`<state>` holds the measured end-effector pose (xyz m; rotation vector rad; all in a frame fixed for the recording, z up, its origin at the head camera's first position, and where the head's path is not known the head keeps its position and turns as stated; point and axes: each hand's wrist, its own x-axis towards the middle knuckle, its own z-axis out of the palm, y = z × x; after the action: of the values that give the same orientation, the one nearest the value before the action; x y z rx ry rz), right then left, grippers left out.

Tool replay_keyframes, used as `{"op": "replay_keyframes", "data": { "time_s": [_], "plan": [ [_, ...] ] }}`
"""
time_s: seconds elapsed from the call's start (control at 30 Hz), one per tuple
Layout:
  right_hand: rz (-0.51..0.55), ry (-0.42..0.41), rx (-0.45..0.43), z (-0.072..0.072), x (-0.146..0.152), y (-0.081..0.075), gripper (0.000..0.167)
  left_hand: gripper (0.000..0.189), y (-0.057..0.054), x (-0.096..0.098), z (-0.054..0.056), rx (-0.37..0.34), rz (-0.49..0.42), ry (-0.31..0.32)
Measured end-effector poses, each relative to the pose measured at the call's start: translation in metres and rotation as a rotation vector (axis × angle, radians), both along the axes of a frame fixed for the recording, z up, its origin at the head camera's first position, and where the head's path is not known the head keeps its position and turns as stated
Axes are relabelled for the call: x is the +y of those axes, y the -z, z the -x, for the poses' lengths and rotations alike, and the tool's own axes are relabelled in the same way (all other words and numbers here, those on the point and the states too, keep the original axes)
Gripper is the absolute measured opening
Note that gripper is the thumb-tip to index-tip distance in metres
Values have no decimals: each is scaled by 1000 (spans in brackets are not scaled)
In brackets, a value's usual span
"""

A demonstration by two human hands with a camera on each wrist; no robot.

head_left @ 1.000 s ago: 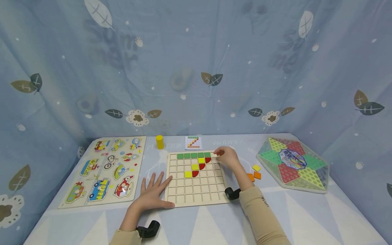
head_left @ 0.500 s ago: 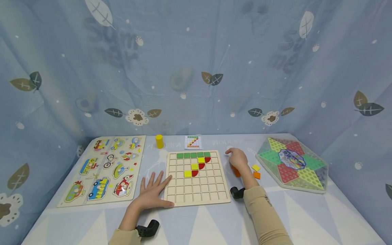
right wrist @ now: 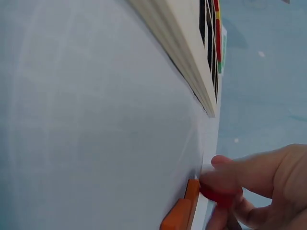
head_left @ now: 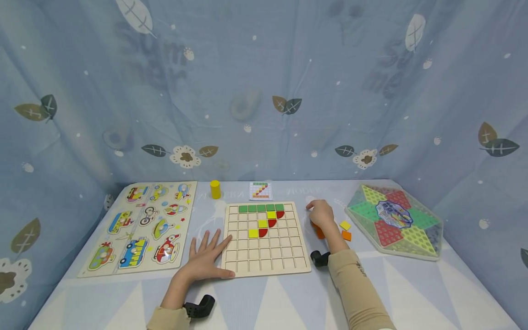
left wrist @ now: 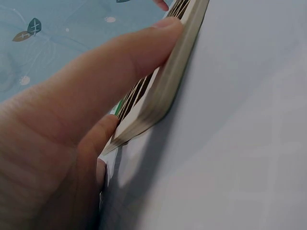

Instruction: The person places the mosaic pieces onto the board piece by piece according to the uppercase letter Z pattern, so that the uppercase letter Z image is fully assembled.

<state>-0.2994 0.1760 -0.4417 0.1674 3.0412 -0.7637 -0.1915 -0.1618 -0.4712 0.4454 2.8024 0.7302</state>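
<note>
Your left hand lies with fingers spread at the near left of the grid board. Thumb rests on the board's near left corner; index fingertip touches its left edge. In the left wrist view, your thumb covers much of the grid, and the remaining fingers are largely hidden behind it.

Your right hand is off the board, just beyond its right edge. The head view hides what it holds; the right wrist view shows thumb and fingers pinching a red piece. Blur there: probably a quarter-round, outline not certain. Orange tiles sit under this hand, partly covered, count unreadable; the lower frame edge of the wrist view cuts them off.

Near the hand, to its right: one yellow tile and one more orange tile.

On the board: five green tiles in the top row; below, three yellow squares on a diagonal, each with a red quarter-round at its right.
</note>
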Motion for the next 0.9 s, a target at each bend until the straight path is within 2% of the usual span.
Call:
{"op": "replay_keyframes", "data": {
  "time_s": [0.27, 0.43, 0.7, 0.9],
  "plan": [
    [107, 10, 37, -4, -2, -3, 30, 105, 1, 0, 0, 0, 2, -2],
    [246, -34, 63, -9, -14, -11, 19, 104, 0, 0, 0, 2, 1, -5],
    [481, -194, -38, -20, -45, -14, 11, 104, -2, 1, -1, -7, 11, -7],
    [618, -264, -129, -25, -66, -13, 11, 104, -2, 1, -1, -8, 13, -7]
  ]
}}
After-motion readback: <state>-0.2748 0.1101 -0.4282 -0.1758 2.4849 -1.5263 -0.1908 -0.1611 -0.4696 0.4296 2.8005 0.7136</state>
